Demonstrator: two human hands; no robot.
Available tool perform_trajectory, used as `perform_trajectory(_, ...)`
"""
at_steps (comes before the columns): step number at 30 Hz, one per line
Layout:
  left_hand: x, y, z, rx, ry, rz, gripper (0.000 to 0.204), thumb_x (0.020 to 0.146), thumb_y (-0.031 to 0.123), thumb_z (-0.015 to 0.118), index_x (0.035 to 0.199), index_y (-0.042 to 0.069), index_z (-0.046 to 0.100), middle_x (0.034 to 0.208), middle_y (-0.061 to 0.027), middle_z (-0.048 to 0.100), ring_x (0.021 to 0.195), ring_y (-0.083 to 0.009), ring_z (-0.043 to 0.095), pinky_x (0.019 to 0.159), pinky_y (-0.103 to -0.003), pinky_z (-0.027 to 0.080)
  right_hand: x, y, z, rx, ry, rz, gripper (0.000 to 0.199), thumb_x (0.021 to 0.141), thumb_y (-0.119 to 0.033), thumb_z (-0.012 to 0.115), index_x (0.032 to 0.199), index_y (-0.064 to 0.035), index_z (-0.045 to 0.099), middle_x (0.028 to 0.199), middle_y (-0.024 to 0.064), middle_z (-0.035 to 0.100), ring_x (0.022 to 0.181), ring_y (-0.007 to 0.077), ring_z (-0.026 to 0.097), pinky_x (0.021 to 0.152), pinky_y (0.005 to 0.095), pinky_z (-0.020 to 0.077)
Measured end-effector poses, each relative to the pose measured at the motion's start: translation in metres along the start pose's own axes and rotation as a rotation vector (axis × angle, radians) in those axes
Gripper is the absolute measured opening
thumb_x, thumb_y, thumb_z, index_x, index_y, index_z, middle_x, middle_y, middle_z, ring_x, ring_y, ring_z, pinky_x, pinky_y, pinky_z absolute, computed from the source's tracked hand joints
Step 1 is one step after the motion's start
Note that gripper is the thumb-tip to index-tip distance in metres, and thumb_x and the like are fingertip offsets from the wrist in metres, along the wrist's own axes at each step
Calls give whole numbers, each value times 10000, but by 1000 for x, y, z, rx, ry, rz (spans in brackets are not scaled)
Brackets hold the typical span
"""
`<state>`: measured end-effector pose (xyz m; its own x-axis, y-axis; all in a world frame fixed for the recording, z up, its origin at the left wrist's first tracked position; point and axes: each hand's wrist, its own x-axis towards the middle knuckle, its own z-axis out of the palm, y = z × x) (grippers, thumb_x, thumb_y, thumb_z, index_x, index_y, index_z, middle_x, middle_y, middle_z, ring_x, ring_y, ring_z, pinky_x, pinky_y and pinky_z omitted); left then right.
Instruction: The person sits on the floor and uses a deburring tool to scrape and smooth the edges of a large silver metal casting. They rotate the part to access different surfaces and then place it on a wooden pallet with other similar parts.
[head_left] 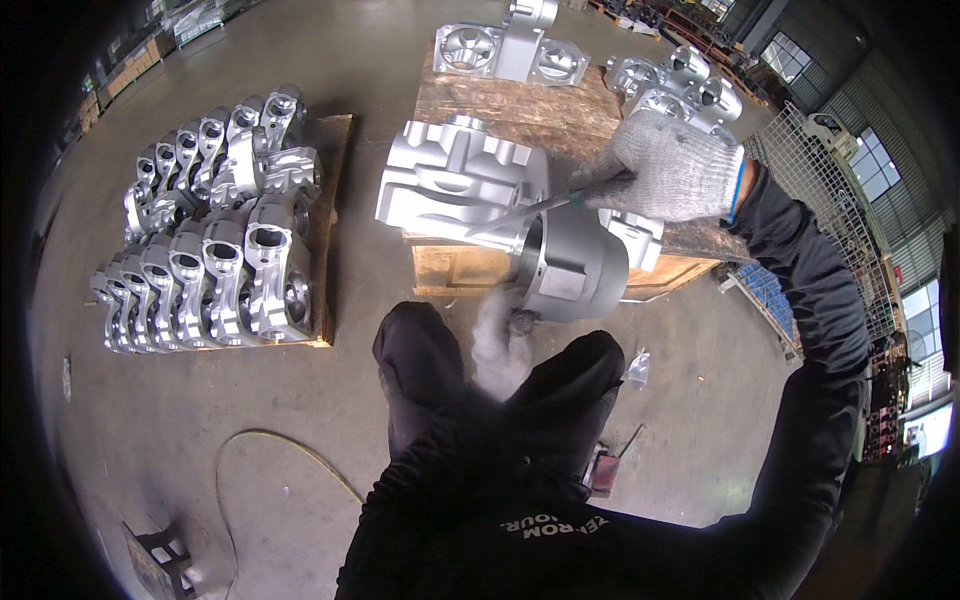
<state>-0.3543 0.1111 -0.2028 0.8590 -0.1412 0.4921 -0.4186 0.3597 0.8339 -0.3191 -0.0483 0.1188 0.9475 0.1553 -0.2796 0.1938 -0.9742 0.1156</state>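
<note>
Concrete workshop floor; wooden pallet [480, 105] at centre. Right hand [668, 166] clenched on a slender tool [525, 212], its long axis pointing lower-left onto the casting [500, 215]; left hand [500, 345], blurred, grip unclear, below.

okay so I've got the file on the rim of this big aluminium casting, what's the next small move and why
Probably draw the file along the round opening's rim in a short stroke. The gloved right hand grips its handle, its tip lies across the metal casting on the wooden crate, and the blurred left hand is below the casting near its round flange.
</note>
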Motion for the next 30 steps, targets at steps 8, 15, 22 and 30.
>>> perform_trajectory(8, 12, -2, -2, 79, -8, 178, 280, 1059, 154, 575, 1248, -50, 605, 1291, -228, 634, 1032, -274, 700, 800, -347, 585, -13, 26, -8, -17, 100, -138, 361, 943, -278, 759, 1196, -22, 732, 1065, 117, 743, 932, 223, 727, 828, 346, 599)
perform_trajectory(15, 24, 10, -4, -21, 17, 97, 357, 1086, 251, 556, 1297, -34, 592, 1117, -136, 674, 917, -189, 667, 829, -332, 549, -42, -9, -23, -178, 234, -242, 252, 935, -250, 744, 1137, -112, 803, 845, 128, 765, 760, 285, 744, 715, 374, 583)
perform_trajectory(22, 36, 9, 5, -93, -69, 21, 349, 1087, 282, 541, 1244, -20, 619, 1080, -124, 672, 914, -200, 654, 846, -339, 532, -46, -22, -11, -195, 264, -217, 325, 907, -294, 745, 1189, -138, 780, 850, 121, 734, 780, 302, 725, 692, 410, 553)
perform_trajectory(30, 39, 9, 9, -4, -47, 40, 279, 1070, 174, 523, 1246, -28, 600, 1143, -179, 661, 934, -241, 676, 843, -357, 547, -19, 10, -12, 259, 10, -58, 320, 997, -289, 716, 1189, -39, 772, 782, 73, 750, 550, 111, 604, 523, 289, 503)
